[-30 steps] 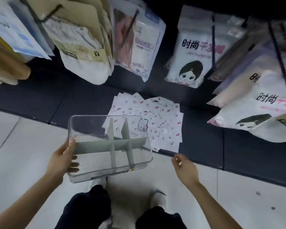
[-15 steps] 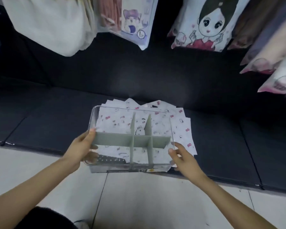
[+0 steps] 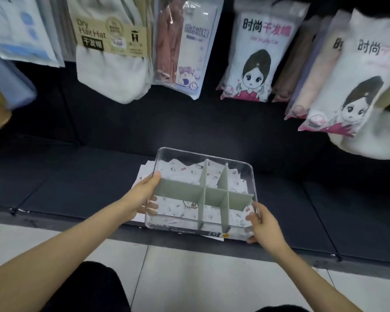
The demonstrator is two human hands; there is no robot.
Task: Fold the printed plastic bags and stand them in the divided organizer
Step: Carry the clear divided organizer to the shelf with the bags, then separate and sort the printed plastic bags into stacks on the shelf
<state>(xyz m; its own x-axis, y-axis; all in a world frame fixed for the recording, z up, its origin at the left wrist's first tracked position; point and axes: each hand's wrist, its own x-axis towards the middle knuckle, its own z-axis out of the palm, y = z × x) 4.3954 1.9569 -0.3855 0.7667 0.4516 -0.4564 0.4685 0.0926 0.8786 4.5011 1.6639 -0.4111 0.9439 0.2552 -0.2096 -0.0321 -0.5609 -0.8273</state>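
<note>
Clear glossy plastic organizer (image 3: 245, 167) with matt green dividers (image 3: 212, 195); matt dark shelf (image 3: 77, 176); glossy plastic packets (image 3: 257, 52).

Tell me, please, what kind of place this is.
Probably a shop aisle: bagged dry hair hats hang in a row above a low black display shelf, with a pale tiled floor below.

**Moved and regripped: the divided organizer (image 3: 182, 154)**

The divided organizer has been carried from above the pale floor tiles (image 3: 189, 278) forward to a place over the pile of printed plastic bags (image 3: 145, 171) on the dark mat (image 3: 88, 176), so that most of the pile is now seen through its clear base. A second ago it was held by the left hand (image 3: 142, 194) alone. The right hand (image 3: 262, 224) — then free and open beside it — has been brought to the near right corner.
</note>
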